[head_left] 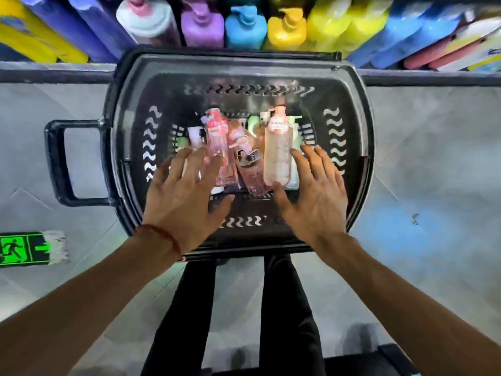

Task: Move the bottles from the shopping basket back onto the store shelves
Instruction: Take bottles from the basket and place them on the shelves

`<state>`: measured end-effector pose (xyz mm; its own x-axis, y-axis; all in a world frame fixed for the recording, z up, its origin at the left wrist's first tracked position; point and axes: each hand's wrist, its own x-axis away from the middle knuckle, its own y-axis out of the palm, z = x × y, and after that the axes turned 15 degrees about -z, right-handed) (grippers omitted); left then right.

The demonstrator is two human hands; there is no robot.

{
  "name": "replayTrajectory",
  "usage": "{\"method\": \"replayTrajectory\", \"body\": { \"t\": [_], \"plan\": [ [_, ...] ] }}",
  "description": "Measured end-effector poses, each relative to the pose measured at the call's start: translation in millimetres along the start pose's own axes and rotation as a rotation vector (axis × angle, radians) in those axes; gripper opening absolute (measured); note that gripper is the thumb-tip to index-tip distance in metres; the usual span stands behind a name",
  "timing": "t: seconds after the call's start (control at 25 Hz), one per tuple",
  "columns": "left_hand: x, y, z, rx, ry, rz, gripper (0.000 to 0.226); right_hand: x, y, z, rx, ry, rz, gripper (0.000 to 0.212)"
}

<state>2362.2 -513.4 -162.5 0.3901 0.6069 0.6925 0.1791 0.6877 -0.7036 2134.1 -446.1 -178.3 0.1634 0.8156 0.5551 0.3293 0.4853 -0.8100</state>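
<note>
One handle (pixel 58 161) at the left of one black basket (pixel 127 109), set on the floor against the shelf (pixel 54 74). Left hand (pixel 184 196) open over the basket, fingers spread above a pink bottle (pixel 217 142); next one rose bottle (pixel 250 172), then one peach pump bottle (pixel 278 156), and just beside it the right hand (pixel 314 191), also open, gripping nothing. At least six bottles down in the basket, some half hidden, lying lengthwise near to far, caps toward the shelf.

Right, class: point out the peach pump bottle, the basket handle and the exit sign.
peach pump bottle (pixel 277 154), head view, mid body.
basket handle (pixel 54 161), head view, outer bar.
exit sign (pixel 25 249), head view, centre.
</note>
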Motion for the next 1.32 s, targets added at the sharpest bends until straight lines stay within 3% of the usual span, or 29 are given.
{"method": "replayTrajectory", "body": {
  "t": [0.32,0.48,0.92,1.16,1.32],
  "plan": [
    [-51.2,55.7,-6.8,0.012,-0.058,-0.054,0.074,-126.4,93.6,33.4,-0.254,0.288,-0.302,0.089],
    [-59.7,55.7,-10.6,0.054,-0.08,-0.033,0.073,-156.7,111.4,31.9,-0.405,0.362,-0.323,0.097],
    [-67.8,45.4,-7.5,0.132,-0.159,-0.1,0.074,-165.7,107.9,55.6,-0.537,0.491,-0.478,0.084],
    [-69.1,50.9,-5.9,0.16,-0.157,-0.153,0.072,-153.6,120.4,58.5,-0.691,0.482,-0.369,0.076],
    [-65.4,49.1,0.2,0.253,-0.206,-0.218,0.071,-131.3,104.4,63.9,-0.984,0.386,-0.377,0.077]
  ]
}}
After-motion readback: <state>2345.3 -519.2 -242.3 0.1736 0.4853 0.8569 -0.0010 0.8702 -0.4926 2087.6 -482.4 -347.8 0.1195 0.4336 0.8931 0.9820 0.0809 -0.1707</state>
